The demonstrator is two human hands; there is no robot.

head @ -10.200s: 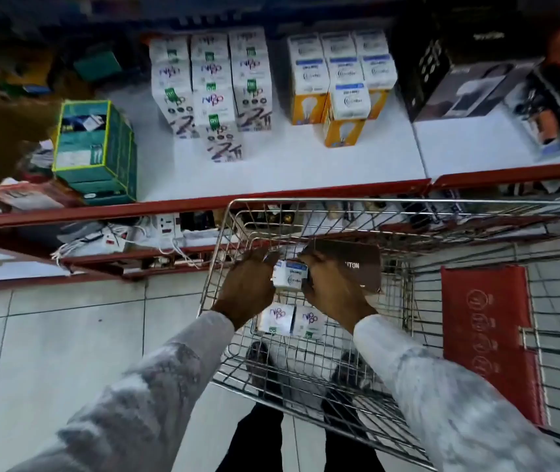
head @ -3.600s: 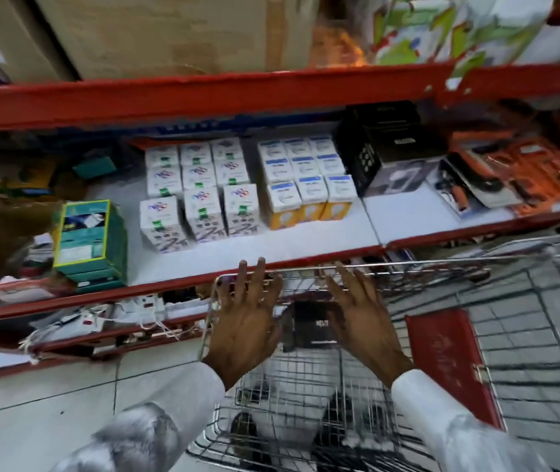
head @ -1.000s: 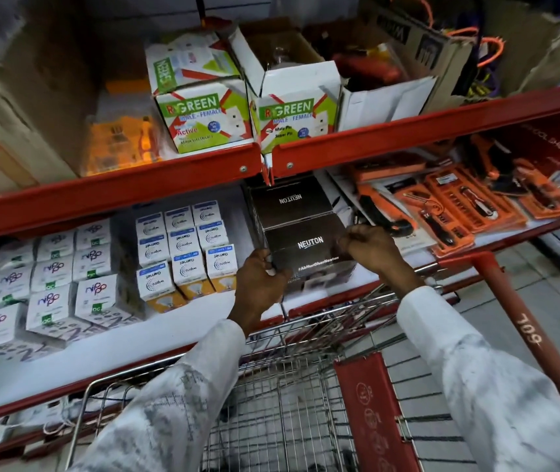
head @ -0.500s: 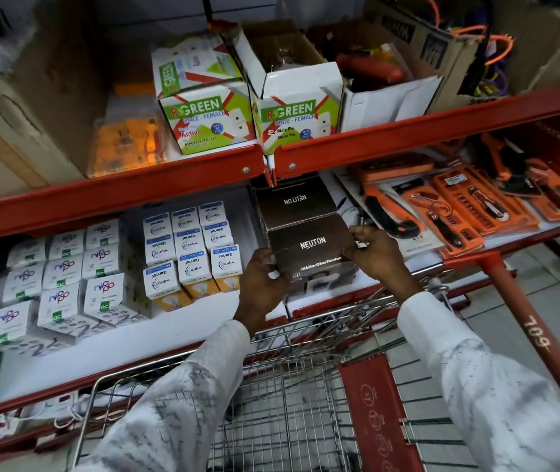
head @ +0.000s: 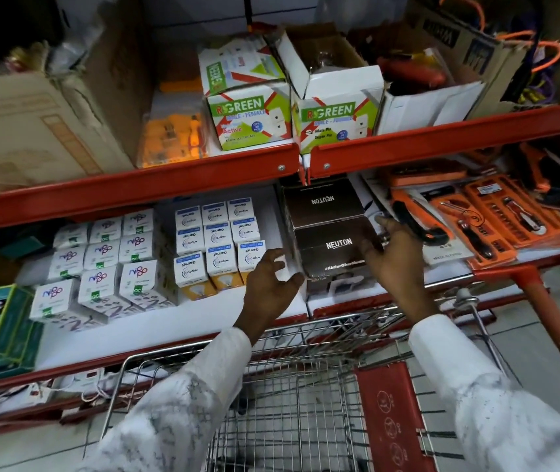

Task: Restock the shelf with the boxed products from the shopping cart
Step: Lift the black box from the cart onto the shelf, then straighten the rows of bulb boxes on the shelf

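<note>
The front black box [head: 335, 247] sits on the white shelf [head: 203, 318], stacked on another box. The right hand [head: 396, 257] lies flat against its right side; the left hand [head: 271, 284] hangs open, just beside it, above the cart [head: 292, 386]

Both arms reach fwd in white patterned sleeves. Left hand [head: 270, 287] hangs open, fingers spread & loosely curled, palm facing right, holding nothing. Right hand [head: 395, 257] also open, fingers extended fwd, palm facing left, wrist bent slightly.
</note>
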